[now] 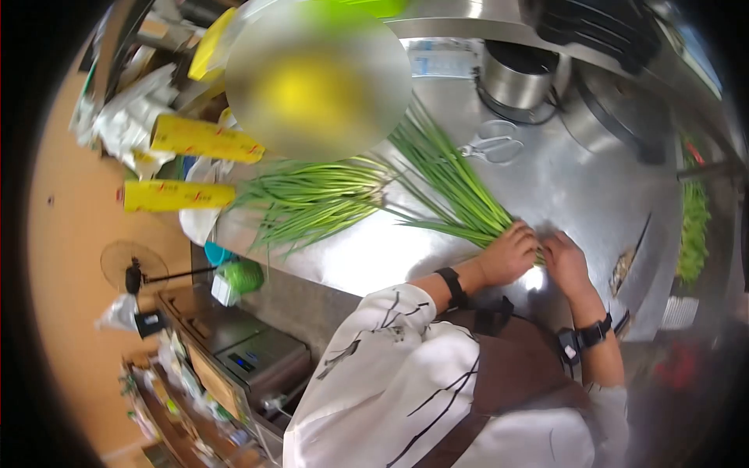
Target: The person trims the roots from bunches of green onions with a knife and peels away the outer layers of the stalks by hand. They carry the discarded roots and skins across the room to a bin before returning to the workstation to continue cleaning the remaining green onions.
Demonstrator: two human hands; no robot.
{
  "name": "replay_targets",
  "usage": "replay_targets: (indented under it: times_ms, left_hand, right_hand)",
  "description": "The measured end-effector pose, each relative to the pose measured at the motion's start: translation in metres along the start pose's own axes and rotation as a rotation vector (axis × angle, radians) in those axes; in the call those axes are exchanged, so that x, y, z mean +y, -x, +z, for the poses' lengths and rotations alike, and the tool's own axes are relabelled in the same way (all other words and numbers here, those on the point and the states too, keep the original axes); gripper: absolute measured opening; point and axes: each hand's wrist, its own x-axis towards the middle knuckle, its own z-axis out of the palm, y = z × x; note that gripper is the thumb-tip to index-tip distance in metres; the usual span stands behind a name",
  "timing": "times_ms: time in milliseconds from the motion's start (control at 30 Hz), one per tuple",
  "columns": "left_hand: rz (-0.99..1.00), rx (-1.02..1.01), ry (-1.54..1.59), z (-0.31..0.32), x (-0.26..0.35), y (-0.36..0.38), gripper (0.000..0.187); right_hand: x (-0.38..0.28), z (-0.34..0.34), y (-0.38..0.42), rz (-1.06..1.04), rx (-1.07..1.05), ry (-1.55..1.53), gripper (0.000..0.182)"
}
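My left hand (511, 253) is closed around the lower end of a bunch of chives (456, 179), long green stalks that lie slanting across the steel worktop with their tips pointing away from me. At the near end of the same bunch, my right hand (566, 265) has its fingers curled in; they pinch at the stalk ends, though the exact hold is partly hidden. A second pile of chives (320, 195) lies loose to the left, its pale ends close to the first bunch. White-handled scissors (493, 147) rest just beyond the bunch.
The steel worktop (437, 269) carries a steel pot (519, 76) and a larger metal vessel (601, 113) at the back. Brownish scraps (622, 271) lie to the right. Two yellow rolls (207, 139) stick out at left. A round blur covers the upper left.
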Motion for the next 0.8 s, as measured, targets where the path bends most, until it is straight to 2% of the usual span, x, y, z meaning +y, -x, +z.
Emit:
replay_targets:
  times_ms: [167, 267, 367, 467, 533, 567, 667, 800]
  left_hand:
    - [-0.001, -0.005, -0.033, 0.002, 0.0, 0.006, 0.022]
    - [-0.015, 0.023, 0.026, 0.004, -0.001, 0.006, 0.021]
    - [-0.012, -0.045, 0.081, 0.004, -0.002, -0.001, 0.019]
    - [-0.022, 0.051, 0.072, 0.018, 0.006, -0.018, 0.014]
    - [-0.041, 0.066, 0.114, 0.031, 0.012, -0.03, 0.017]
    - [-0.06, 0.071, 0.112, 0.032, 0.013, -0.035, 0.018]
    - [-0.062, 0.054, 0.118, 0.032, 0.019, -0.038, 0.021]
    - [-0.084, 0.009, 0.107, 0.045, 0.025, -0.045, 0.024]
  right_hand:
    - [0.003, 0.001, 0.004, 0.027, 0.013, -0.049, 0.004]
    - [0.001, -0.006, 0.005, 0.088, -0.06, -0.106, 0.007]
    - [0.011, -0.011, 0.014, 0.022, 0.058, -0.143, 0.015]
    - [0.019, -0.051, 0.051, 0.196, 0.273, -0.072, 0.023]
    - [0.029, -0.08, 0.084, 0.315, 0.436, 0.018, 0.028]
    - [0.028, -0.087, 0.102, 0.462, 0.493, 0.056, 0.026]
    - [0.039, -0.077, 0.164, 0.701, 0.536, 0.35, 0.041]
    - [0.049, -0.061, 0.212, 0.943, 0.452, 0.365, 0.054]
